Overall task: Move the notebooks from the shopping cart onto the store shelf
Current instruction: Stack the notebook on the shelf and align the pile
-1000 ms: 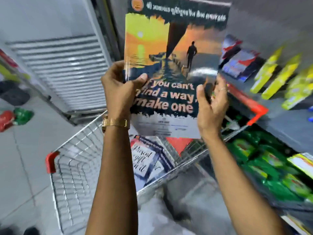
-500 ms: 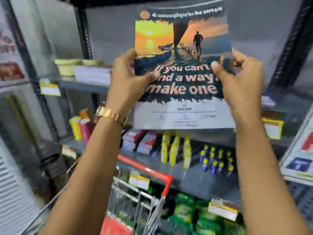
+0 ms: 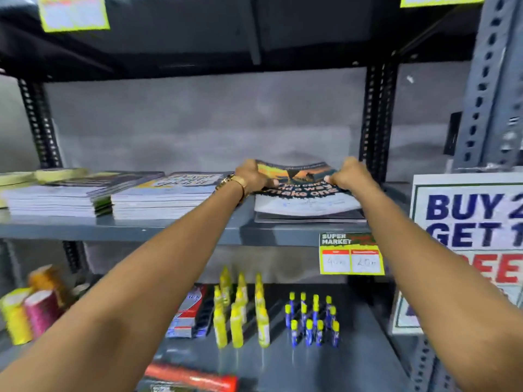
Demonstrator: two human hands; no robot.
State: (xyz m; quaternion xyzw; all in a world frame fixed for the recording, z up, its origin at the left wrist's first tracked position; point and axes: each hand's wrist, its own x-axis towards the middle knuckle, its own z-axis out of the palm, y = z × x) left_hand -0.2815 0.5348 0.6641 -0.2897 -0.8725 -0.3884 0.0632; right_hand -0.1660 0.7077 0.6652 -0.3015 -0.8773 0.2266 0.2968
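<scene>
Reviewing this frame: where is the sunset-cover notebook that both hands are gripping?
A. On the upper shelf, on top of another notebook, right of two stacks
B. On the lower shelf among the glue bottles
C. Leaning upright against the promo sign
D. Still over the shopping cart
A: the left hand and right hand hold the sunset-cover notebook on the upper shelf, over another notebook, right of the stacks.

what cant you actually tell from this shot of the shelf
- Head view: the top line of the sunset-cover notebook is blurred, and both hands, left and right, cover its sides.
- The white "BUY 2 GET 1" sign is cut off by the right edge.
- The yellow price tag figures are too blurred to trust.
- The shopping cart is out of view.
</scene>
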